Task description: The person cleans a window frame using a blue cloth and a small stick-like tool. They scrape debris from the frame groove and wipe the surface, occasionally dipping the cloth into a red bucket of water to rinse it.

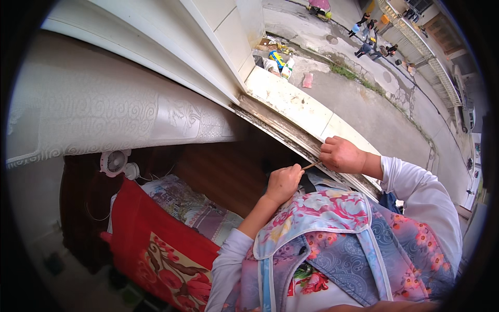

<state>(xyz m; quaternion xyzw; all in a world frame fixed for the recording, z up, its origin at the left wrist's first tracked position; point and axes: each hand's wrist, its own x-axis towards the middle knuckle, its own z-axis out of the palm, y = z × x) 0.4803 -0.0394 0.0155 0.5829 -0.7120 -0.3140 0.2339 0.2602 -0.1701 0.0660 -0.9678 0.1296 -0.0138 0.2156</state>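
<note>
A thin brown strip (pixel 311 165), perhaps a stick or a twisted band, spans the short gap between my two fists. My left hand (pixel 284 183) grips its near end on the room side of the window. My right hand (pixel 342 155) is closed around the other end, above the dirty window track (pixel 280 126). Dark grime lines the grooves of that track. Outside it runs a pale tiled ledge (pixel 296 103) with dirt specks. Both ends of the strip are hidden inside my fingers.
White window frames (pixel 187 50) and a lace curtain (pixel 117 105) are at left. Below lie a bed with a red floral blanket (pixel 156 226) and a small fan (pixel 115 162). Outside, far down, are a street (pixel 366 105), bagged rubbish (pixel 277 62) and several people (pixel 364 48).
</note>
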